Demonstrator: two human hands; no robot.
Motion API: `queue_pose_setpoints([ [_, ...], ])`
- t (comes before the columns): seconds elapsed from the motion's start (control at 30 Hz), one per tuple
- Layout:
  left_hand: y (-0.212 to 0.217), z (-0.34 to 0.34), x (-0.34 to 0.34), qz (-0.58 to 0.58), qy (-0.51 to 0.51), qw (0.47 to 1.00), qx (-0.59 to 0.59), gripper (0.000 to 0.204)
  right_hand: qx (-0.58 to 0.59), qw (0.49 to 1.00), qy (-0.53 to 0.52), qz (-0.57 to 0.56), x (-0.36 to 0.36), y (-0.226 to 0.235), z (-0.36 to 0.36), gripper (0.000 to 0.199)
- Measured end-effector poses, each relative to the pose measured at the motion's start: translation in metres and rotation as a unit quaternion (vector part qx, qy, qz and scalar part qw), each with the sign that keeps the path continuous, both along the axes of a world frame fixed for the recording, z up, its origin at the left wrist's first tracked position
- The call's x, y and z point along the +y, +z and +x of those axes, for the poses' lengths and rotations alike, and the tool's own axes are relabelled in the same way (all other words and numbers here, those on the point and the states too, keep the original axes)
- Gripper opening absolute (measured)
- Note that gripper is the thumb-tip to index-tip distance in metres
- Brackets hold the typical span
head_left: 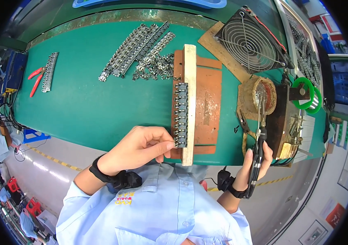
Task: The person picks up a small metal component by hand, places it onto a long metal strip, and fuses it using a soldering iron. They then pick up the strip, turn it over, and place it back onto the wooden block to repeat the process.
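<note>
My left hand (143,148) is closed, thumb and forefinger pinched at the near end of a row of small black electrical components (181,116). Whatever is between those fingertips is too small to make out. The row lies along the left side of a pale wooden bar (189,69), which rests lengthwise on a reddish-brown board (208,106). My right hand (259,163) grips the dark handle of a soldering iron (259,151). Its metal end reaches over a round, crusted tan pot (247,100) with a reddish inside.
Strips of metal parts (135,51) and loose metal pieces (157,67) lie beyond the board. Red-handled pliers (37,79) sit beside another strip (50,72) at left. A fan (250,41), a green spool (303,93) and dark-handled pliers (242,120) are at right.
</note>
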State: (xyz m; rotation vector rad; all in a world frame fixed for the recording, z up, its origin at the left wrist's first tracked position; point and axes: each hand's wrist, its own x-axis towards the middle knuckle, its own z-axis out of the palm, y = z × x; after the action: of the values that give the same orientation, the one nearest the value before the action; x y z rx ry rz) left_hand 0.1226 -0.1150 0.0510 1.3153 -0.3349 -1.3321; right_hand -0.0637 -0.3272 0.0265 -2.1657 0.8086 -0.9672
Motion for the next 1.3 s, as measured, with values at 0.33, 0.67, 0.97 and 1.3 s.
queue_pose_setpoints([
  [0.33, 0.000, -0.001, -0.001, 0.000, -0.006, 1.000, -0.020, 0.016, -0.051, 0.988, 0.135, 0.060, 0.036, -0.006, 0.011, 0.039],
  [0.67, -0.005, -0.010, -0.008, -0.056, 0.147, 0.987, -0.039, 0.012, -0.047, 0.978, 0.185, 0.081, 0.040, -0.014, 0.019, 0.042],
  [0.97, 0.007, -0.020, -0.031, -0.066, 0.144, 0.870, -0.468, 0.011, -0.081, 0.975, 0.179, 0.102, 0.042, -0.013, 0.020, 0.041],
  [1.3, 0.009, -0.026, -0.035, -0.047, 0.141, 0.822, -0.550, 0.013, -0.081, 0.978, 0.176, 0.082, 0.039, -0.014, 0.018, 0.040],
])
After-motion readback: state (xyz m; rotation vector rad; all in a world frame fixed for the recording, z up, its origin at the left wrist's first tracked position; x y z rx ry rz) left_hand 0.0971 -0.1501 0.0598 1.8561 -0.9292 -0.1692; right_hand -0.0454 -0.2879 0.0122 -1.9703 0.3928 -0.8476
